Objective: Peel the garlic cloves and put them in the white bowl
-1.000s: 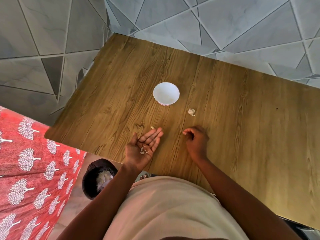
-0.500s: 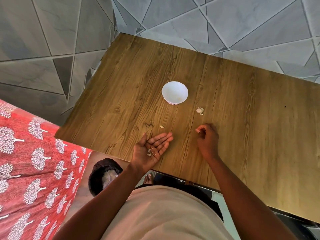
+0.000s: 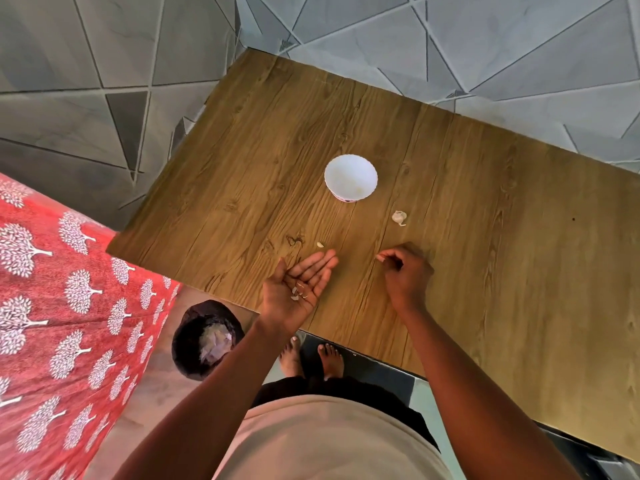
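Left hand lies palm up, fingers straight, at the near edge of the counter, scraps of garlic skin in the palm. Right hand curled, fingertips pinched; whether it grips anything, cannot tell. Garlic piece lies just beyond the right hand, nearer that hand. Small clove bit sits off the left fingertips. White bowl stands farther back, between both hands. Wood-grain top, grey tiled wall, black bin on the floor, red patterned cloth to the left.
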Tool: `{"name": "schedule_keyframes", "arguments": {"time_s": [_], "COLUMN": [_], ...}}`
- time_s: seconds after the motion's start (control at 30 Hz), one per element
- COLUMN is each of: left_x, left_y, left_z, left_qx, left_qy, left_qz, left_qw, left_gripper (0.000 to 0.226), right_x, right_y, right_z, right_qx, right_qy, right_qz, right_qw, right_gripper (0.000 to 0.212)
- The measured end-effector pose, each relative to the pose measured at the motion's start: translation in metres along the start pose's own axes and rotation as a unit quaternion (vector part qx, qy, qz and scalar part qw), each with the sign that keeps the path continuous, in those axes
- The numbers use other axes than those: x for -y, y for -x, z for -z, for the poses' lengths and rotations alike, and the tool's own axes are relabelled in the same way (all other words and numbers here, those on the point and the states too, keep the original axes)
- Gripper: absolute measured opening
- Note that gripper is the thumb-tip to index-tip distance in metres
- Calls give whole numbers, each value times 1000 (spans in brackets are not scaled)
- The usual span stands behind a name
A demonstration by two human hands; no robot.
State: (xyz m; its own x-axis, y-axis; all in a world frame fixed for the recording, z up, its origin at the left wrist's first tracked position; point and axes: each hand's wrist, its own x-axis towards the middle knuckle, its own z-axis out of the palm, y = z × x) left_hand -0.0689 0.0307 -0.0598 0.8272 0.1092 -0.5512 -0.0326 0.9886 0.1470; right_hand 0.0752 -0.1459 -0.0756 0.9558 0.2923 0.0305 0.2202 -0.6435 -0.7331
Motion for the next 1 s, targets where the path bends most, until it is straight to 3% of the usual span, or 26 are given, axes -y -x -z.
{"name": "schedule_keyframes", "arguments": {"time_s": [0.33, 0.53, 0.63, 0.83, 1.0], "left_x": [10, 11, 2, -44, -96], "left_y": [2, 10, 23, 77, 122], "left_z": [-7, -6, 7, 59, 137], "left_qx": [-18, -11, -1, 17, -19], "left_qy": [8, 30, 42, 74, 121], "left_qz": [-64, -64, -67, -126, -192], "left_qw": [998, 997, 997, 989, 974], "left_gripper": [85, 83, 83, 78, 74], "right_x": [-5, 11, 43, 121, 177], "right_y": [4, 12, 36, 106, 171], "right_z": [-9, 6, -3, -75, -166], "right_qx": [27, 43, 77, 184, 273], "right_qy": [123, -87, -157, -199, -181], "right_qz": [24, -74, -56, 15, 64], "right_qw": [992, 993, 983, 962, 943], "right_gripper": [14, 21, 15, 13, 11]}}
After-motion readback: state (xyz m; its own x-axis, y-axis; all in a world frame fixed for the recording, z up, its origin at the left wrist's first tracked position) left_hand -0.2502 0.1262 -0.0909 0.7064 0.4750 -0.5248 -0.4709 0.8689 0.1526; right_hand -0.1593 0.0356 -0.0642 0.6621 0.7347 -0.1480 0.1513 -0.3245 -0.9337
